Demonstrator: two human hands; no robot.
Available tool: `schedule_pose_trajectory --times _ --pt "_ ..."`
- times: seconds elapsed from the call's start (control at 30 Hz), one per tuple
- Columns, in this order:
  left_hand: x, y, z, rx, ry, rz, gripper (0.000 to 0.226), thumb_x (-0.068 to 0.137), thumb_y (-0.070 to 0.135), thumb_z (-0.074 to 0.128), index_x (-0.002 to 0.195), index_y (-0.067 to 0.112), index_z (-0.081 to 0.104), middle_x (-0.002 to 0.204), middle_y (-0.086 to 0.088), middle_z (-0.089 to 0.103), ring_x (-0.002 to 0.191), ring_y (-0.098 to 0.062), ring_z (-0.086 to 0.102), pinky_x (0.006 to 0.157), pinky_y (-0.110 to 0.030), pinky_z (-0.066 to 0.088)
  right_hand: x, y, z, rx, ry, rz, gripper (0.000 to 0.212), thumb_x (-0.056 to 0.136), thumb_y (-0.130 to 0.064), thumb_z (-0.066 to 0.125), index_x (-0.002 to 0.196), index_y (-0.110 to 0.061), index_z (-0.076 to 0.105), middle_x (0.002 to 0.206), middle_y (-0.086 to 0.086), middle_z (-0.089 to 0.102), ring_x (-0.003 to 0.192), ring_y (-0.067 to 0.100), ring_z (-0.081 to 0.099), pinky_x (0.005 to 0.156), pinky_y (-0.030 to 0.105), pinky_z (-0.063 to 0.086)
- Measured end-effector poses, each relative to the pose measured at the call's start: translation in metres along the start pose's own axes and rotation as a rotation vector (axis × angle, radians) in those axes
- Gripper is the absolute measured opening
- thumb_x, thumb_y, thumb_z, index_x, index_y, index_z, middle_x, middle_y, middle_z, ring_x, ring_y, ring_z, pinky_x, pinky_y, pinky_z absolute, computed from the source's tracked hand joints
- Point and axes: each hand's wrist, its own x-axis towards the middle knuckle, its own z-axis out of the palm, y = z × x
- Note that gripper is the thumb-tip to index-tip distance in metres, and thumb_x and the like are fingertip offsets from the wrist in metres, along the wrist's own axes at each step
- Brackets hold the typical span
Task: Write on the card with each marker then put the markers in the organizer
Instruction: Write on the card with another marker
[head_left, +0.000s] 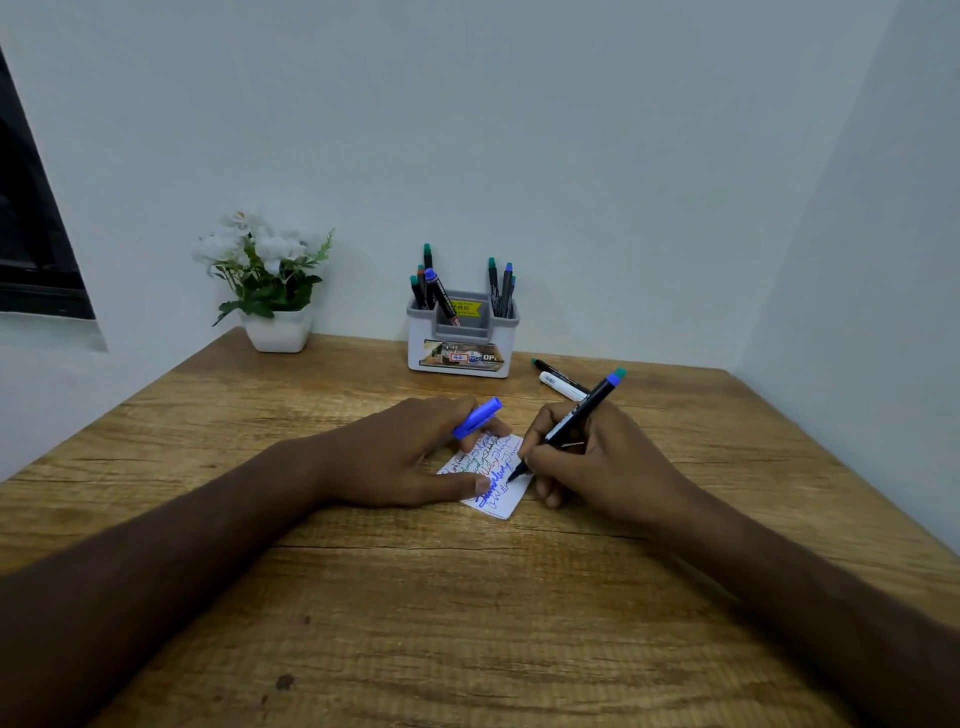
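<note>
A small white card, covered in coloured scribbles, lies on the wooden desk. My right hand grips a black marker with its tip on the card's right side, beside thick blue strokes. My left hand holds the blue cap between its fingers, while its thumb presses the card's left edge. The grey and white organizer stands at the back with several markers upright in it. Two more markers, one black and one white, lie to its right.
A white pot of white flowers stands at the back left against the wall. Walls close the desk behind and on the right. A dark window frame is at the far left.
</note>
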Motion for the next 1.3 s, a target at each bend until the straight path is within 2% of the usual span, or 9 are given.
schedule_pose_trajectory --times 0.3,0.57,0.63,0.7,0.8,0.87,0.9,1.03,1.3 --pt "-0.001 0.001 -0.001 -0.013 -0.005 0.012 0.064 0.096 0.068 0.062 0.152 0.041 0.045 0.126 0.023 0.060 0.118 -0.002 0.058 0.102 -0.035 0.049 -0.001 0.001 0.000 0.047 0.019 0.033 0.008 0.098 -0.010 0.068 0.092 -0.007 0.071 0.068 0.008 0.076 0.058 0.015 0.072 0.063 0.026 0.058" --pt "0.000 0.000 0.000 -0.015 0.002 0.014 0.056 0.097 0.068 0.061 0.146 0.046 0.046 0.116 0.025 0.058 0.114 0.000 0.056 0.096 -0.027 0.047 0.001 0.003 -0.001 0.081 0.037 0.067 0.007 0.098 -0.009 0.068 0.094 -0.004 0.071 0.070 0.009 0.078 0.059 0.015 0.074 0.061 0.023 0.059" --pt "0.000 0.001 -0.001 -0.003 -0.002 0.007 0.045 0.098 0.066 0.061 0.137 0.051 0.047 0.112 0.026 0.057 0.110 0.002 0.056 0.092 -0.023 0.045 0.001 0.004 -0.002 0.085 0.036 0.070 0.010 0.097 -0.009 0.068 0.093 -0.001 0.071 0.068 0.010 0.077 0.058 0.015 0.072 0.061 0.023 0.058" --pt "-0.001 0.005 -0.002 0.000 -0.012 -0.010 0.034 0.100 0.064 0.057 0.131 0.056 0.045 0.108 0.026 0.057 0.105 0.003 0.056 0.087 -0.017 0.042 0.003 0.005 -0.002 0.176 0.085 0.053 0.009 0.097 -0.006 0.067 0.093 0.002 0.069 0.068 0.013 0.075 0.058 0.018 0.071 0.061 0.026 0.058" --pt "-0.003 0.009 -0.006 -0.055 -0.025 -0.042 0.037 0.109 0.058 0.042 0.138 0.037 0.052 0.116 0.029 0.060 0.106 0.002 0.057 0.093 -0.026 0.046 0.008 0.006 -0.004 0.493 0.212 -0.019 0.007 0.096 0.007 0.065 0.092 0.001 0.067 0.073 0.017 0.071 0.064 0.023 0.070 0.064 0.030 0.062" --pt "-0.004 0.011 -0.006 -0.077 -0.025 -0.041 0.038 0.113 0.049 0.035 0.139 0.029 0.054 0.119 0.045 0.055 0.111 0.007 0.055 0.096 -0.020 0.042 0.010 0.006 -0.007 0.652 0.258 -0.059 0.015 0.096 0.012 0.060 0.090 0.000 0.067 0.080 0.019 0.070 0.069 0.024 0.072 0.068 0.030 0.064" --pt "-0.004 0.011 -0.005 -0.072 -0.022 -0.042 0.037 0.113 0.047 0.033 0.135 0.027 0.055 0.116 0.045 0.055 0.108 0.007 0.054 0.093 -0.019 0.041 0.010 0.006 -0.008 0.707 0.260 -0.067 0.019 0.098 0.012 0.056 0.089 0.000 0.068 0.083 0.019 0.071 0.071 0.025 0.073 0.069 0.030 0.065" --pt "-0.003 0.011 -0.004 -0.015 -0.024 -0.057 0.043 0.111 0.053 0.028 0.130 0.025 0.054 0.106 0.016 0.058 0.098 -0.004 0.054 0.090 -0.029 0.044 0.010 0.005 -0.006 0.747 0.237 -0.087 0.027 0.100 0.011 0.050 0.087 0.000 0.071 0.084 0.018 0.075 0.076 0.027 0.075 0.074 0.032 0.066" --pt "-0.001 0.011 -0.003 -0.018 -0.025 -0.038 0.038 0.111 0.052 0.029 0.128 0.031 0.054 0.103 0.021 0.056 0.097 0.000 0.052 0.084 -0.022 0.040 0.009 0.006 -0.003 0.662 0.234 -0.105 0.016 0.101 0.007 0.058 0.091 0.000 0.068 0.083 0.020 0.073 0.071 0.026 0.074 0.068 0.032 0.066"
